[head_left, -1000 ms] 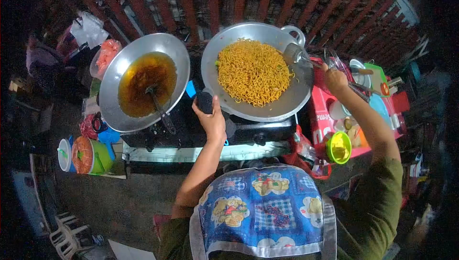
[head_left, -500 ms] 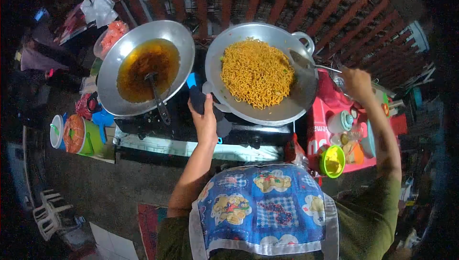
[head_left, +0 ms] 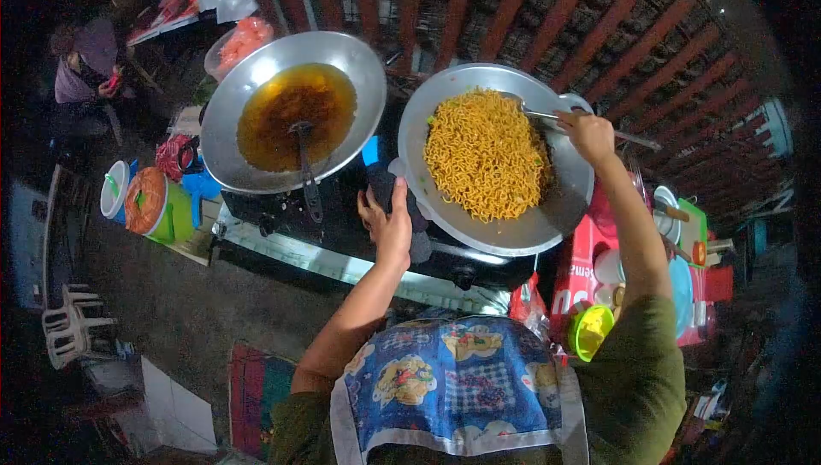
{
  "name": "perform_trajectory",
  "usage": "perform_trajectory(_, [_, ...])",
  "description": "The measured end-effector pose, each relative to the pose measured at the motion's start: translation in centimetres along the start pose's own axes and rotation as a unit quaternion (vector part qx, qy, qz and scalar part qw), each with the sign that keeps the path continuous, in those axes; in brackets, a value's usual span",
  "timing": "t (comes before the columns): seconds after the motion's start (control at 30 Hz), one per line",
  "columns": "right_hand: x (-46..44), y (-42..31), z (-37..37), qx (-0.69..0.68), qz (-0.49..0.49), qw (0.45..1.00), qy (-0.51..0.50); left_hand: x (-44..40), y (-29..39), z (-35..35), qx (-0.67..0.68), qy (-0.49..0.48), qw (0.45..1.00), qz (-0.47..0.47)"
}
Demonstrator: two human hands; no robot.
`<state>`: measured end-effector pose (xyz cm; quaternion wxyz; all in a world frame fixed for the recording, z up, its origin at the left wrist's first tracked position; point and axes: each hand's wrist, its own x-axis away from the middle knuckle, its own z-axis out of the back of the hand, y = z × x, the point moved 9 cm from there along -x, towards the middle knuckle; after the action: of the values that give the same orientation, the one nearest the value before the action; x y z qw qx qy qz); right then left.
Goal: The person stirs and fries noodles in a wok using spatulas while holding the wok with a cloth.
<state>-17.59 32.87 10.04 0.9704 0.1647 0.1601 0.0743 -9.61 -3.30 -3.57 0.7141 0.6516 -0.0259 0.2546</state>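
From here I see yellow-brown noodles point(head_left: 489, 157), curly and glossy, heaped in the grey metal wok point(head_left: 562, 195); my right hand point(head_left: 590, 136) grips a metal spatula point(head_left: 547, 115), my left point(head_left: 389, 221) a dark cloth point(head_left: 382, 191).

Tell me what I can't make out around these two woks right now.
All in the head view:
- Tip of the utensil in the right hand: hidden by noodles.
- Bowl of the ladle: obscured by brown liquid.
- What the left hand grips inside the dark cloth: covered by cloth and fingers.
- Burners: hidden beneath the woks.
- Red thing held by the far person: too small and dim.
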Motion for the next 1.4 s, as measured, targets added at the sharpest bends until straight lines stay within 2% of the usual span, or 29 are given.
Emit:
perform_trajectory(0.03, [0.1,-0.7,1.9,-0.037,0.008,0.999,0.021,0.2,0.0,0.4,-0.025,0.012,1.0,-0.013])
perform_trajectory(0.07, [0.5,0.2,2.0,0.043,-0.027,0.999,-0.007,0.3,-0.4,0.4,-0.025,0.014,1.0,-0.009])
perform_trajectory(0.1, [1.3,-0.1,4.2,0.043,-0.023,0.999,-0.009,0.3,-0.5,0.1,-0.013,0.009,0.999,-0.032])
perform_trajectory(0.17, [2.9,-1.8,11.4,-0.002,0.059,0.992,0.115,0.1,-0.7,-0.3,0.003,0.006,0.999,-0.054])
perform_trajectory(0.2, [2.6,-1.0,11.6,0.0,0.063,0.991,0.117,-0.1,-0.8,-1.0,0.059,-0.014,0.997,-0.05])
perform_trajectory(0.27, [2.1,2.4,9.6,0.058,0.007,0.998,0.007,-0.6,-1.3,-2.5,0.206,-0.054,0.976,-0.048])
perform_trajectory(0.3, [1.2,2.7,9.1,0.058,0.011,0.998,0.008,-0.2,-0.7,-2.5,0.209,-0.051,0.976,-0.048])
perform_trajectory(0.37, [-1.8,5.4,5.3,0.118,-0.099,0.983,-0.097,0.7,0.6,-1.7,0.174,-0.008,0.984,-0.031])
perform_trajectory(0.43, [-4.7,5.8,0.0,0.045,-0.082,0.99,-0.107,-0.1,0.2,-1.9,0.171,-0.016,0.983,-0.061])
perform_trajectory(0.47, [-6.3,4.6,-2.6,0.0,-0.051,0.996,-0.08,-0.3,0.2,-2.1,0.164,-0.03,0.982,-0.091])
perform_trajectory(0.57, [-7.8,-1.0,-5.7,-0.182,0.072,0.981,0.011,-0.4,0.0,-2.1,0.187,-0.011,0.978,-0.09])
perform_trajectory(0.67, [-6.1,-4.2,-1.7,-0.118,0.097,0.988,0.004,-0.1,0.6,-1.9,0.201,0.001,0.977,-0.072])
perform_trajectory(0.8, [-1.6,-3.5,7.6,-0.058,0.113,0.99,0.059,-0.7,0.1,-2.5,0.183,-0.026,0.981,-0.066])
perform_trajectory(0.83, [-1.0,-2.7,9.2,-0.067,0.11,0.99,0.063,-0.7,0.2,-2.4,0.176,-0.016,0.982,-0.069])
perform_trajectory(0.9, [-1.3,0.6,8.1,-0.037,0.046,0.998,0.031,-0.7,0.3,-2.3,0.168,-0.009,0.983,-0.072])
perform_trajectory(0.93, [-2.0,1.6,7.5,-0.037,0.046,0.998,0.032,-0.7,0.7,-2.1,0.164,0.004,0.982,-0.089])
perform_trajectory(1.0, [-4.7,4.5,3.7,0.007,-0.05,0.998,-0.045,-0.8,0.8,-1.8,0.16,0.021,0.981,-0.105])
perform_trajectory(1.07, [-7.9,4.1,0.8,-0.035,-0.037,0.997,-0.057,-1.0,0.9,-1.9,0.129,0.003,0.982,-0.136])
perform_trajectory(1.13, [-11.1,2.7,-3.7,-0.078,-0.01,0.995,-0.062,-0.5,1.6,-1.7,0.133,-0.001,0.983,-0.126])
perform_trajectory(1.23, [-11.5,-5.9,-2.0,-0.166,0.252,0.951,0.064,-0.3,1.6,-1.8,0.137,-0.006,0.984,-0.114])
perform_trajectory(1.3, [-9.7,-7.9,0.0,-0.191,0.239,0.952,-0.019,-0.5,1.4,-1.7,0.135,-0.004,0.984,-0.112])
perform_trajectory(1.33, [-8.5,-7.6,1.9,-0.191,0.237,0.952,-0.02,-0.7,1.2,-1.8,0.131,-0.02,0.986,-0.101])
perform_trajectory(1.4, [-6.3,-6.0,5.5,-0.094,0.225,0.97,0.015,-1.0,0.4,-2.3,0.128,-0.041,0.987,-0.086])
